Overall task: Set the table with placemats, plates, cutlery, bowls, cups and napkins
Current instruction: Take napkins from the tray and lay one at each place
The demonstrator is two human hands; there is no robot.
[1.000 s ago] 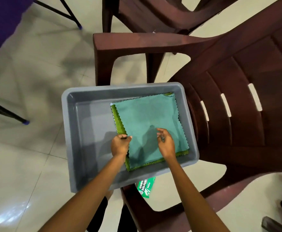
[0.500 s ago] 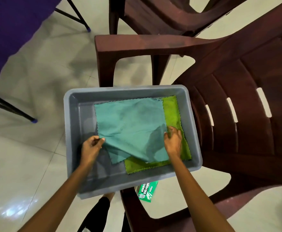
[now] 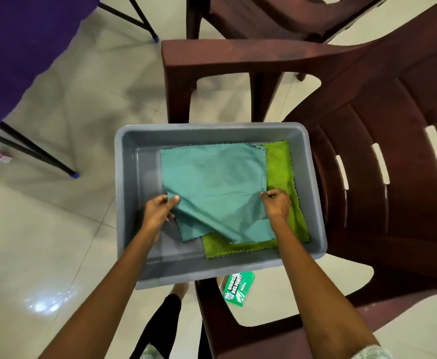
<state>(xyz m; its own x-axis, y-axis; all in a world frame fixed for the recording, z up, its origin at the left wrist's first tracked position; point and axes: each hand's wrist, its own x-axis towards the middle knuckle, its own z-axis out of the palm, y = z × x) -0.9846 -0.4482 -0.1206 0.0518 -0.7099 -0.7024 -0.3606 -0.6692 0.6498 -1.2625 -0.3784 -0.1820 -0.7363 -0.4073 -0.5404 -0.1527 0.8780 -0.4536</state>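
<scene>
Barely begun: the first cloth is only now being lifted from the tub.

The left hand (image 3: 157, 212) pinches the left edge of a thin teal cloth napkin (image 3: 217, 187) and the right hand (image 3: 277, 204) pinches its right edge, raising it off a lime-green fuzzy cloth (image 3: 280, 167) that lies flat in the grey rectangular plastic tub (image 3: 131, 193) on the seat of a dark brown plastic chair (image 3: 383, 156). No plates, cutlery, bowls or cups are in view. The purple-covered table (image 3: 23, 47) shows only at the upper left, so by my judgement nearly all the laying is left.
</scene>
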